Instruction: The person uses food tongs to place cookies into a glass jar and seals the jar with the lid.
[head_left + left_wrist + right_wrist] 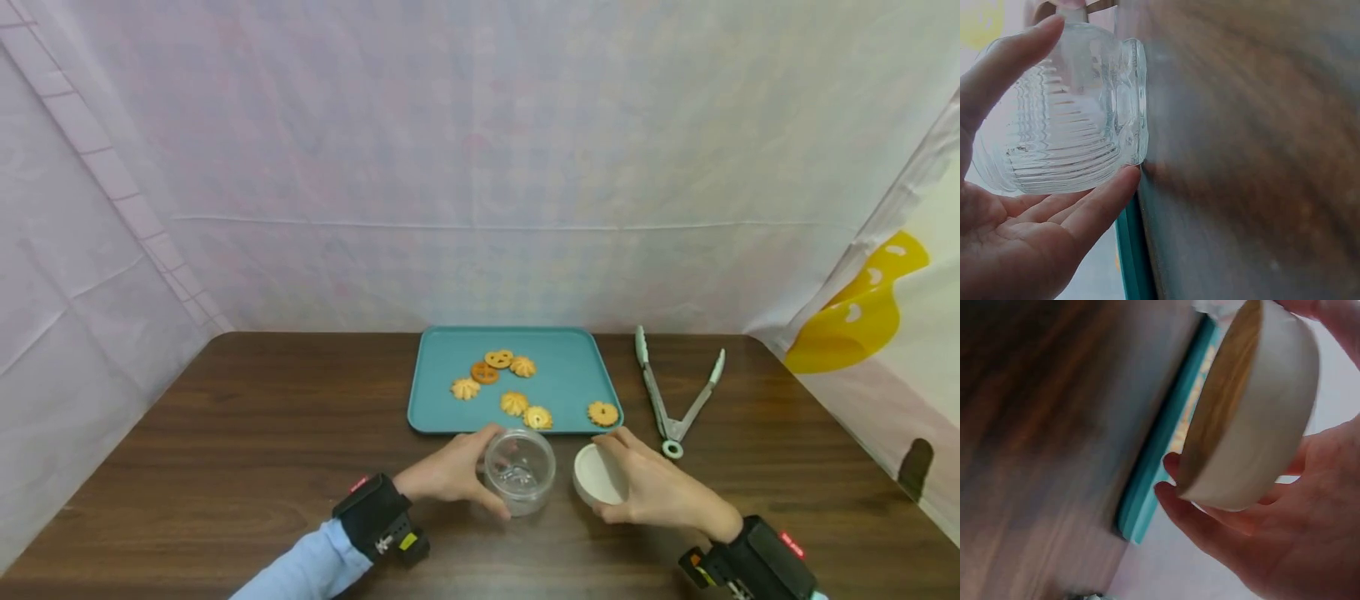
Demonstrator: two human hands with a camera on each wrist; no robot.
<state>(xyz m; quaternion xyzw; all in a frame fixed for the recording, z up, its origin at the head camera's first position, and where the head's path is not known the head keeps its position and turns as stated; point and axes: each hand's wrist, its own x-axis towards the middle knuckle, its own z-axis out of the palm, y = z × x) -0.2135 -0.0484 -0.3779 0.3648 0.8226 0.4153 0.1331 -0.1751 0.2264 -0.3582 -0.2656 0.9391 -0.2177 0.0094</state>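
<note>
My left hand [457, 473] curves round a clear glass jar [521, 468], thumb on the near side and fingers on the far side. Ribbed walls and a thick foot show on the jar in the left wrist view, with the foot right at the table. My right hand [651, 487] grips a small white round dish [600, 475] by its rim, between thumb and fingers. Seen from the right wrist, the white dish [1260, 419] is above the table with a wood-brown face towards it. Jar and dish are a short gap apart.
Behind the hands lies a teal tray [435, 342] with several cookies, among them a flower-shaped cookie [603, 413] at its right corner. Spread tongs [675, 425] lie right of the tray on the brown table [285, 417]. A pale cloth [480, 167] hangs behind.
</note>
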